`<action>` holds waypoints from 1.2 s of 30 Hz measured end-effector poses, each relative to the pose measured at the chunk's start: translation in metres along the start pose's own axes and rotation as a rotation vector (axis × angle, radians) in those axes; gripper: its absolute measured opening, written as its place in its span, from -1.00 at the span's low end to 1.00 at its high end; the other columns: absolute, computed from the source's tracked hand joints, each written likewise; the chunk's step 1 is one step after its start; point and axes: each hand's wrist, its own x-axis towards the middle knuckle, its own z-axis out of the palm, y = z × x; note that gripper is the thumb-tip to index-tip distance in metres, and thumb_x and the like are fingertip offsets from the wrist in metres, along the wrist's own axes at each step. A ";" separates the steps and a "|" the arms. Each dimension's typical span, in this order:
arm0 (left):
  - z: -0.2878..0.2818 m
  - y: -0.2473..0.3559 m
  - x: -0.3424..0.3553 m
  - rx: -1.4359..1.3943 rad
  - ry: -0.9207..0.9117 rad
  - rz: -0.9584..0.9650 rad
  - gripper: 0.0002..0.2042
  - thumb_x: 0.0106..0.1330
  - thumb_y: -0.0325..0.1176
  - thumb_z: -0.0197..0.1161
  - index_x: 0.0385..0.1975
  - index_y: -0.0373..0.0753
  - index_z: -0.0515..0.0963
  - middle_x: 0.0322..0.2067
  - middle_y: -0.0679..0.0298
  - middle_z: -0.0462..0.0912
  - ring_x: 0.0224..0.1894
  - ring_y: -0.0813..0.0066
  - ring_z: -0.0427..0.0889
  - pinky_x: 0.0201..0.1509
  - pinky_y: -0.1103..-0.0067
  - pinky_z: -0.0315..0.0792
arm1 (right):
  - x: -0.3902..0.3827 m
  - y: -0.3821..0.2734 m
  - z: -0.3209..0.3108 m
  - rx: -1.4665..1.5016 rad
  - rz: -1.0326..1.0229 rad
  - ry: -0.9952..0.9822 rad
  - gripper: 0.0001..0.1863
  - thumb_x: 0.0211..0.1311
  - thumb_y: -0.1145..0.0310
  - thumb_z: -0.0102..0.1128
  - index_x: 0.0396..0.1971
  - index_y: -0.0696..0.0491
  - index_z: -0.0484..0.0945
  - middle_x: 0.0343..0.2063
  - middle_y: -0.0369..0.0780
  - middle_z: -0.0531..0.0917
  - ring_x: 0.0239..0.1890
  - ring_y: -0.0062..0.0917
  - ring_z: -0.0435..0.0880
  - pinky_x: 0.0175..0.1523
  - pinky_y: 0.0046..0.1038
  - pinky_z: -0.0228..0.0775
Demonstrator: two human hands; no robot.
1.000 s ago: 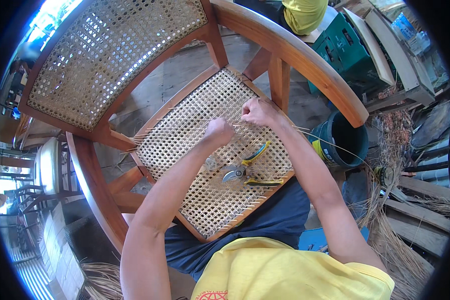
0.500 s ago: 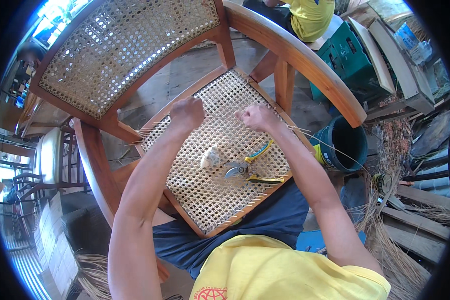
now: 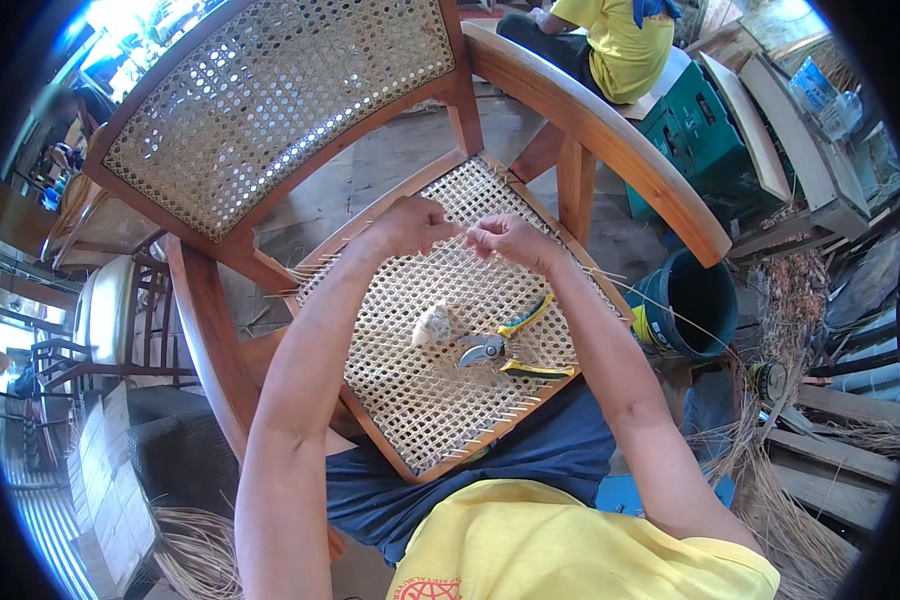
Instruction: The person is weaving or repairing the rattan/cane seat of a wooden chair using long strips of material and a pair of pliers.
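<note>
A wooden chair holds a woven cane seat (image 3: pixel 450 410) with loose strand ends along its frame. Over its upper part, my left hand (image 3: pixel 418 225) is closed in a pinch on what appears to be a thin cane strand. Close beside it, my right hand (image 3: pixel 500 240) pinches the same area of strand, its fingertips near those of the left; the strand itself is hard to make out. Below both hands, a whitish lump (image 3: pixel 432 325) lies on the seat beside yellow-and-black pruning shears (image 3: pixel 485 350), whose blades point left.
The chair's caned back (image 3: pixel 270 110) and curved arm (image 3: pixel 620 130) rise around the seat. Another person (image 3: pixel 625 55) sits beyond. At right are a green crate (image 3: pixel 700 140), a bucket (image 3: pixel 690 305), loose fibre and wooden slats (image 3: pixel 830 470). Another chair (image 3: pixel 110 310) stands left.
My left hand moved up and left, then back rightward to meet my right hand. The whole scene has shifted slightly down and right in view.
</note>
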 end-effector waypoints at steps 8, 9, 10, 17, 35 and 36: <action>0.043 -0.017 0.013 -0.026 -0.107 -0.129 -0.61 0.37 -0.07 0.19 -0.48 -0.31 0.63 -0.58 0.23 0.71 -0.54 0.49 0.67 -0.35 0.47 0.58 | 0.008 0.015 -0.012 -0.437 0.074 0.203 -0.78 0.13 0.24 0.35 -0.33 0.08 0.72 -0.40 -0.20 0.76 -0.36 -0.51 0.71 -0.17 -0.43 0.52; 0.046 -0.018 0.015 -0.026 -0.111 -0.127 -0.61 0.37 -0.07 0.19 -0.48 -0.31 0.63 -0.58 0.23 0.71 -0.54 0.49 0.67 -0.35 0.47 0.58 | 0.008 0.014 -0.010 -0.496 0.114 0.244 -0.78 0.07 0.25 0.34 -0.34 0.07 0.72 -0.37 -0.16 0.76 -0.31 -0.42 0.73 -0.11 -0.38 0.53; 0.048 -0.015 0.015 0.004 -0.151 -0.170 -0.59 0.37 -0.04 0.19 -0.49 -0.31 0.63 -0.59 0.25 0.70 -0.58 0.52 0.65 -0.41 0.49 0.56 | 0.007 0.013 -0.009 -0.555 0.155 0.283 -0.77 0.01 0.26 0.34 -0.35 0.06 0.72 -0.34 -0.11 0.76 -0.26 -0.33 0.75 -0.05 -0.34 0.55; 0.054 -0.010 0.027 -0.019 -0.261 -0.302 -0.67 0.31 -0.16 0.20 -0.54 -0.32 0.64 -0.61 0.25 0.68 -0.64 0.55 0.59 -0.56 0.52 0.48 | -0.002 0.000 -0.008 -0.639 0.229 0.319 -0.80 -0.07 0.28 0.30 -0.46 0.07 0.74 -0.31 -0.07 0.75 -0.21 -0.26 0.75 0.03 -0.32 0.55; 0.048 0.021 0.030 0.203 -0.260 -0.404 -0.61 0.34 -0.12 0.18 -0.58 -0.29 0.70 -0.55 0.19 0.72 -0.51 0.42 0.68 -0.37 0.45 0.58 | 0.000 0.007 -0.010 -0.696 0.106 0.320 -0.73 -0.08 0.26 0.30 -0.49 0.19 0.70 -0.33 0.01 0.69 -0.21 -0.23 0.71 -0.03 -0.29 0.52; 0.052 0.024 0.031 0.295 -0.235 -0.377 -0.67 0.31 -0.16 0.23 -0.52 -0.31 0.71 -0.49 0.15 0.73 -0.43 0.36 0.71 -0.29 0.43 0.59 | 0.000 0.007 -0.011 -0.695 0.051 0.332 -0.73 -0.07 0.26 0.30 -0.48 0.19 0.70 -0.36 0.01 0.69 -0.23 -0.23 0.71 -0.04 -0.29 0.53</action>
